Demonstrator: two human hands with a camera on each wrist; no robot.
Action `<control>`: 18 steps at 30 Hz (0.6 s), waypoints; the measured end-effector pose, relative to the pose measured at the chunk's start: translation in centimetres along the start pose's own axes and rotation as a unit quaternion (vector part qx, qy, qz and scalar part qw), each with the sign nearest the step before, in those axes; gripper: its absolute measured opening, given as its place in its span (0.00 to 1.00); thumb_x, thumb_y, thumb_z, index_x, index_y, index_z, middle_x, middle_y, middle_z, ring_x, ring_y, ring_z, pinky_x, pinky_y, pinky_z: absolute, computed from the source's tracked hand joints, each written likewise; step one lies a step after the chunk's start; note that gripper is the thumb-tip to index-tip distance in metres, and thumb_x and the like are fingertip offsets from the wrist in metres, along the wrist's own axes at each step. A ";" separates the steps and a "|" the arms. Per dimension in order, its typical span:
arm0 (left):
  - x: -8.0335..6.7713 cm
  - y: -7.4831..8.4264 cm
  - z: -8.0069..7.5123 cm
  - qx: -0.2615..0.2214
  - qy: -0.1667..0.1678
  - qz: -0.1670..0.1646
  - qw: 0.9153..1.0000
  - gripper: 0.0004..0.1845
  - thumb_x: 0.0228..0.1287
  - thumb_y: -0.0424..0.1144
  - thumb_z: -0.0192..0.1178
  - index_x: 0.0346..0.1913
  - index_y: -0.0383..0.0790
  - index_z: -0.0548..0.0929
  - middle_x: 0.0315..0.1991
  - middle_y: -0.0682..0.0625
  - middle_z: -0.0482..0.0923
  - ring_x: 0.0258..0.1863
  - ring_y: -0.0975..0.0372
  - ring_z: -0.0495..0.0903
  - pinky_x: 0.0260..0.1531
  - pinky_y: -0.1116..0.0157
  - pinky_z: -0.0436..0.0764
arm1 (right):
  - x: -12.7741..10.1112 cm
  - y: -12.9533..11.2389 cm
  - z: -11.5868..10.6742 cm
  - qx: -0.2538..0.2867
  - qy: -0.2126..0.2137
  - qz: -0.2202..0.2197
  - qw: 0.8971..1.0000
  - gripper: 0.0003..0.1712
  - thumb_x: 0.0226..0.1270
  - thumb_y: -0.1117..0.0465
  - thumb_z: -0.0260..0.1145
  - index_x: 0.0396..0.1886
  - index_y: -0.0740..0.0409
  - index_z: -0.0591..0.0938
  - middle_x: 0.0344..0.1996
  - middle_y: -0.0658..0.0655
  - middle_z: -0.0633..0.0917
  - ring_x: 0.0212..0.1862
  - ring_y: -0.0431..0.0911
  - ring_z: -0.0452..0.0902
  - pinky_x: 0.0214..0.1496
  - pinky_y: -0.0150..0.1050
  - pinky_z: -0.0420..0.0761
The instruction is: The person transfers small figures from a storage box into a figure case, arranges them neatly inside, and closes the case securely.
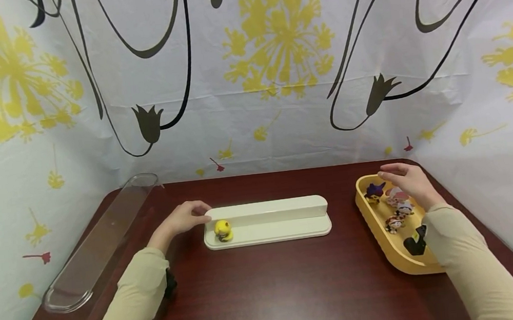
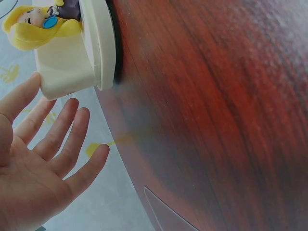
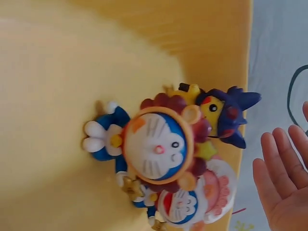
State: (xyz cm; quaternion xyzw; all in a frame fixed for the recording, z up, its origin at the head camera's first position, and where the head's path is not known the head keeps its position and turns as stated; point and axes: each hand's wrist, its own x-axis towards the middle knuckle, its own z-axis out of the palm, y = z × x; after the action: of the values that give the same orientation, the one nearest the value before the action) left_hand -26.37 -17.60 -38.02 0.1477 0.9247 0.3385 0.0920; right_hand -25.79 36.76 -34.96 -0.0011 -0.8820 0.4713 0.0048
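A cream stepped stand [image 1: 280, 218] lies mid-table, and a yellow-haired figurine [image 1: 223, 230] stands on its left end. My left hand [image 1: 190, 215] rests by that end with straight fingers, the fingertips at the stand's edge. The left wrist view shows the open palm [image 2: 43, 159], the stand's end [image 2: 72, 62] and the figurine [image 2: 33, 26]. My right hand [image 1: 404, 179] hovers open over the far end of a yellow tray [image 1: 374, 228] and holds nothing. Below its open palm [image 3: 281, 175] lie a blue cat figurine with a mane [image 3: 159, 144] and a purple-hatted figurine [image 3: 226, 113].
A clear plastic lid [image 1: 100, 244] lies along the table's left edge. The tray holds several more small figurines [image 1: 394, 221] and a black one [image 1: 415, 242]. Patterned cloth walls close in the back and both sides of the dark wooden table [image 1: 274, 292].
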 end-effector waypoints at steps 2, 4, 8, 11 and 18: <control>0.0 0.0 0.0 -0.001 0.000 0.000 1.000 0.14 0.57 0.40 0.60 0.44 0.38 0.78 0.39 0.48 0.76 0.40 0.55 0.73 0.42 0.56 0.71 | 0.4 0.9 -0.1 0.000 -0.003 -0.005 1.000 0.31 0.60 0.44 0.57 0.56 0.60 0.69 0.46 0.60 0.76 0.36 0.52 0.78 0.34 0.47 0.76; 0.0 0.0 0.0 -0.002 0.002 0.001 1.000 0.14 0.56 0.40 0.60 0.44 0.38 0.78 0.38 0.48 0.76 0.40 0.55 0.73 0.42 0.56 0.71 | 1.0 1.9 -0.2 0.000 -0.005 -0.008 1.000 0.31 0.59 0.44 0.58 0.56 0.58 0.70 0.43 0.57 0.78 0.35 0.52 0.78 0.31 0.45 0.77; 0.1 0.0 0.0 -0.002 0.003 -0.001 1.000 0.14 0.56 0.40 0.60 0.44 0.38 0.78 0.38 0.48 0.76 0.40 0.55 0.73 0.42 0.56 0.71 | 2.2 4.0 -0.3 -0.003 0.000 -0.007 1.000 0.31 0.55 0.43 0.61 0.55 0.54 0.72 0.38 0.51 0.81 0.33 0.50 0.79 0.25 0.41 0.77; 0.1 -0.2 0.0 -0.001 0.002 -0.001 1.000 0.14 0.56 0.40 0.60 0.44 0.38 0.78 0.38 0.48 0.76 0.41 0.55 0.73 0.42 0.56 0.71 | 2.7 4.7 -0.2 -0.017 0.013 -0.001 1.000 0.31 0.54 0.42 0.62 0.54 0.53 0.72 0.35 0.48 0.81 0.31 0.46 0.79 0.22 0.43 0.76; 0.2 -0.2 0.0 0.002 0.004 0.001 1.000 0.13 0.57 0.40 0.60 0.44 0.38 0.78 0.38 0.48 0.76 0.40 0.55 0.73 0.42 0.56 0.71 | 0.8 2.1 0.4 -0.059 0.007 -0.010 0.998 0.30 0.59 0.46 0.59 0.54 0.63 0.70 0.40 0.61 0.79 0.33 0.52 0.78 0.30 0.47 0.76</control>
State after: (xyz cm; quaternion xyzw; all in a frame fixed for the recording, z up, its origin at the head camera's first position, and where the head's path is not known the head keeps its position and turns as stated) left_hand -26.58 -17.66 -38.21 0.1479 0.9256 0.3370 0.0880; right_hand -26.56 37.62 -36.88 0.0039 -0.9083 0.4179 0.0158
